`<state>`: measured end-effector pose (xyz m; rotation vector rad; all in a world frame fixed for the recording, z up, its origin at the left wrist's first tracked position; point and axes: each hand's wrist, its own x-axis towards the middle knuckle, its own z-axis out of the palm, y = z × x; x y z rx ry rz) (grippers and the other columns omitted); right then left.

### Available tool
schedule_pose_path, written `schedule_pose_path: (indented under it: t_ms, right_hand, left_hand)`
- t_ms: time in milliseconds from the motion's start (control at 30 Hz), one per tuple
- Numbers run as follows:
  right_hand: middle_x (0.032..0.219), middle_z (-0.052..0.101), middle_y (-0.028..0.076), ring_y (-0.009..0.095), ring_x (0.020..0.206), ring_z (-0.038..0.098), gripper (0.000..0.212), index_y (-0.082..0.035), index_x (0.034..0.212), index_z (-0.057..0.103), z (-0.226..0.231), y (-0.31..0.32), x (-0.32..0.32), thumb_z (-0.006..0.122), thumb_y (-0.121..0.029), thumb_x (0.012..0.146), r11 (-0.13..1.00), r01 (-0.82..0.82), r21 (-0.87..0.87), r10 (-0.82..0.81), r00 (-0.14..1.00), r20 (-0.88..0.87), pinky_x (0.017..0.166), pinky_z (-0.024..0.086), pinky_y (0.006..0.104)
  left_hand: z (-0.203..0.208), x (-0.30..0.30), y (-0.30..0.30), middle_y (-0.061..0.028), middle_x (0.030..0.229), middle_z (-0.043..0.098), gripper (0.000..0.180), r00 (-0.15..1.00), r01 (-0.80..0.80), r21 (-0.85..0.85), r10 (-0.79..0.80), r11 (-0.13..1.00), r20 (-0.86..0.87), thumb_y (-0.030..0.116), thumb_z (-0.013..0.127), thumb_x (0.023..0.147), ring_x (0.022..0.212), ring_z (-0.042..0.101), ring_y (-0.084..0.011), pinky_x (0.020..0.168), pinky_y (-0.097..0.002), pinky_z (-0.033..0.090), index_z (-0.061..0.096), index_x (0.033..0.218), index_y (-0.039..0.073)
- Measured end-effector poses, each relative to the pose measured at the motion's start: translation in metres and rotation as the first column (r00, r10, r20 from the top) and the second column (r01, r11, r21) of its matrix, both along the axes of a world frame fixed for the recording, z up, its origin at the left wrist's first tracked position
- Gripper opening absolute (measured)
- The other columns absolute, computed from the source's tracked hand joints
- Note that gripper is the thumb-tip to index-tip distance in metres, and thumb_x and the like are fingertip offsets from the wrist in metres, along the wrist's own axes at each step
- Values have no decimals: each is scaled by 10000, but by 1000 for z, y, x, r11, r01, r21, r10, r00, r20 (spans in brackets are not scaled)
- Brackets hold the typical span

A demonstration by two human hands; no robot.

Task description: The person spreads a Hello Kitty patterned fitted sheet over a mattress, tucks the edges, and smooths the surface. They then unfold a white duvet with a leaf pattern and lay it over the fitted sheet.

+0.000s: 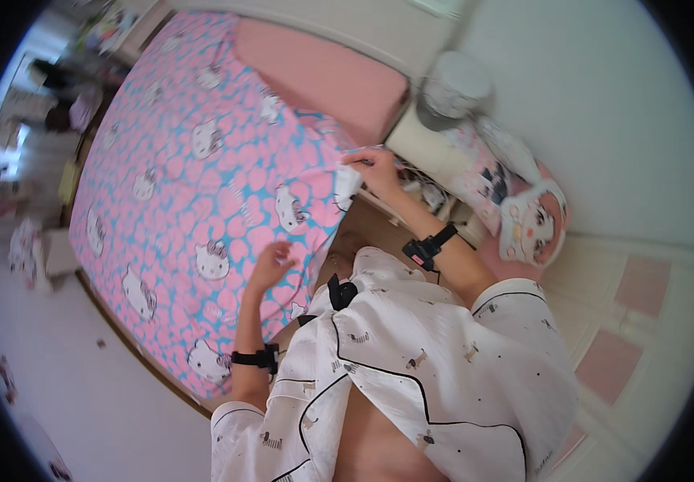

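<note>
Pink and blue cloth point(178, 213) spreads from the upper left to the middle of the frame, beside plain pink bedding point(323, 76) at the top. From far off, I see the right hand point(375, 170) pinching the cloth's edge. The left hand point(273, 265), lower down, is loose, fingers softly bent.
</note>
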<state>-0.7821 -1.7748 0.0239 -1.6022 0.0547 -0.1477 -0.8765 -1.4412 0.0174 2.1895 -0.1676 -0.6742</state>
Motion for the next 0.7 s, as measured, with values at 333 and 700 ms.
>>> schedule_pose_path:
  t_ms: [333, 700]
  right_hand:
    - [792, 689, 126, 259, 686, 634, 234, -86, 907, 763, 43, 17, -85, 586, 24, 800, 837, -9, -547, 203, 934, 295, 672, 499, 352]
    - [834, 707, 71, 137, 754, 655, 282, -8, 1039, 709, -14, -15, -82, 577, -243, 956, 894, -442, -70, 364, 809, -462, 750, 509, 269]
  left_hand:
    - [64, 126, -182, -57, 877, 596, 527, 941, 124, -107, -151, 986, -303, 233, 723, 859, 719, 553, -99, 565, -246, 433, 550, 1245, -81]
    - [47, 111, -131, -9, 864, 621, 301, 965, -88, -341, -4, 936, -261, 86, 630, 906, 741, 549, -64, 634, -224, 444, 621, 1153, -85]
